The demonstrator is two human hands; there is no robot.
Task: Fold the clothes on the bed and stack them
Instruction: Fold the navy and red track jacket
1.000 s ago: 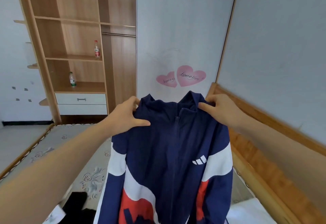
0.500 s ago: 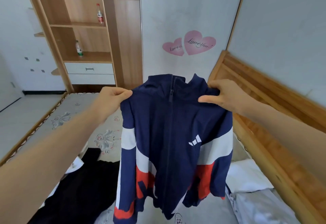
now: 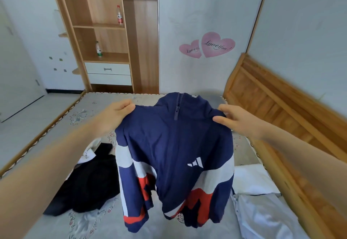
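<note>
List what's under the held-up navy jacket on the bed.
Below the jacket only patterned mattress shows at its hem. A black garment lies to its left, white clothes to its right. Whatever lies directly behind the jacket is covered.

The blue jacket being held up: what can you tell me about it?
The jacket is navy with white bands, red patches and a white three-stripe logo on the chest. It looks like thin, smooth fabric, zipped to the collar. The left hand and right hand pinch its shoulders, holding it front-facing above the bed; its hem hangs crumpled.
</note>
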